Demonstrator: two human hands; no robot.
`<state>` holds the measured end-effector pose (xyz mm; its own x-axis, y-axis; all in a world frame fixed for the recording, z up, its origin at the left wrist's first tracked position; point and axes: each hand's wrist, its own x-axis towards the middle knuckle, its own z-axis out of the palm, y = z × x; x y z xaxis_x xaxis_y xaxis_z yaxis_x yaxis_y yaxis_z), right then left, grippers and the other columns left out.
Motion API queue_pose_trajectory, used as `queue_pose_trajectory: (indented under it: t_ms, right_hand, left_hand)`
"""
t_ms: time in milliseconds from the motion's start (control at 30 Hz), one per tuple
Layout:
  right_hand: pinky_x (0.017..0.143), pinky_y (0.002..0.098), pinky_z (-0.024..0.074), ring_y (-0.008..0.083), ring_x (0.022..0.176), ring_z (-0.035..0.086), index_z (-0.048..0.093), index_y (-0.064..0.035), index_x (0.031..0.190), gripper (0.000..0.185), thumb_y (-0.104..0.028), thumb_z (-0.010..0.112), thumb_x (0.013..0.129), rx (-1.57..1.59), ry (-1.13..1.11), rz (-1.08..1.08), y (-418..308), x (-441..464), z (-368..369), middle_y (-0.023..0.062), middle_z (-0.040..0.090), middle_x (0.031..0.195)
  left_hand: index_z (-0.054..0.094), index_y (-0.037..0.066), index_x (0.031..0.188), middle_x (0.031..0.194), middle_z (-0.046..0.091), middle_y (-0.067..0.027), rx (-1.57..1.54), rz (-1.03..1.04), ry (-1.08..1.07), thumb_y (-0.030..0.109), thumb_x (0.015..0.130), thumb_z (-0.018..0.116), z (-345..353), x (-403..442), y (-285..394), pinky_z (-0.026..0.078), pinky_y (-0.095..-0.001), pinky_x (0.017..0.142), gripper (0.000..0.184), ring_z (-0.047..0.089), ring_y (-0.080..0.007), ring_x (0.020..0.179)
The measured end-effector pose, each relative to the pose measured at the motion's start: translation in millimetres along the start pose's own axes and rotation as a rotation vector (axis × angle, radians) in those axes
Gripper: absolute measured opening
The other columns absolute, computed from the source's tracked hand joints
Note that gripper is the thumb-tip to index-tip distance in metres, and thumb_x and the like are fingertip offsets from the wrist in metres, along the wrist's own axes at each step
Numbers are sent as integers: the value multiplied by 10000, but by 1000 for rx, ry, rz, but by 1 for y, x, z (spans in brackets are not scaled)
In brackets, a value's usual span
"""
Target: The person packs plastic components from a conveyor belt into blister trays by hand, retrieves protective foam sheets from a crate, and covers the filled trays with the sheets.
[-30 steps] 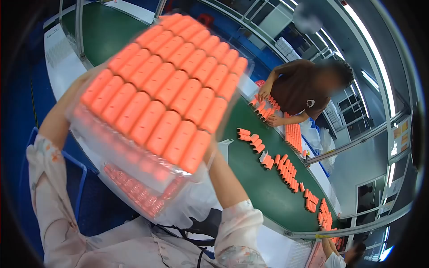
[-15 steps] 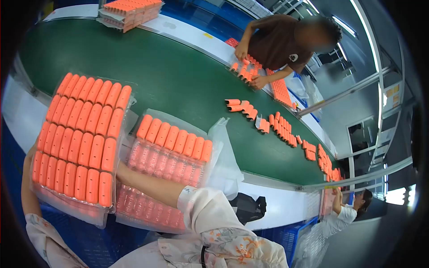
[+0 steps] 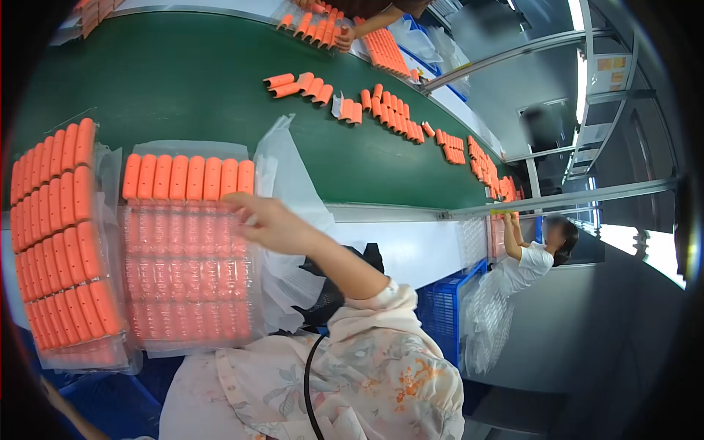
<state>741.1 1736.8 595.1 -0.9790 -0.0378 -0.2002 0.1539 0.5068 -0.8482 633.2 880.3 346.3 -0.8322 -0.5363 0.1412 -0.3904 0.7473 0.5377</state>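
Observation:
My right hand is over the upper right part of a clear tray, its fingers apart and nothing held. That tray has one row of orange pieces along its far end; several rows below it show empty pockets with pink-orange showing through. To its left stands a stack of trays whose top one is filled with rows of orange pieces. Only my left forearm shows at the bottom left edge; the hand itself is out of sight.
More orange pieces lie in groups along the green belt. White plastic sheets and a black item are right of the tray. A co-worker's hand is at the far side; another person stands right, near a blue crate.
The full tray stack has come down from my raised hands to rest at the left. My right hand has left it and moved over the partly filled tray. My left hand has dropped out of view.

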Motion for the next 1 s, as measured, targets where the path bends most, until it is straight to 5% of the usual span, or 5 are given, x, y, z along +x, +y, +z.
queue_pose_trajectory:
  t_ms: [100,167,300,600,1000]
  right_hand:
    - [894,399,457,305,1044,539,481,-100,1296,600,-105,680,730,-523,193,79,68,-119,-71,151,554,1190]
    - [977,434,406,369,1132,469,462,-128,1313,711,-130,726,654,-423,35,436,85,-189,-92,155,503,1253]
    - [943,527,406,394,1251,355,363,-220,1380,939,-107,762,538,-556,-105,377,128,-253,-75,172,383,1364]
    - [677,363,457,238,885,548,538,-77,831,239,-69,683,641,-778,331,-160,204,-294,-61,48,571,956]
    - [753,374,455,318,828,576,552,8,799,194,104,584,634,-736,822,46,314,-487,-199,153,610,891]
  left_hand:
    - [603,13,1187,1151,594,-124,-151,-141,-238,361,950,481,-50,-137,-7,432,-277,869,438,561,-196,1012]
    - [530,-16,1245,1224,549,-147,-71,-162,-483,329,942,504,-67,-255,77,397,-293,933,460,529,-232,1092]
    - [421,-60,1319,1327,470,-189,-1,-38,-873,266,903,577,-33,-372,159,350,-320,1010,551,471,-306,1200]
    - [522,-19,1228,1111,613,-234,294,222,-388,133,844,636,15,-393,115,438,-400,894,429,585,-365,1051]
    - [574,-37,1080,894,635,-232,109,214,-441,67,781,658,-17,-567,282,464,-396,767,327,626,-366,860]
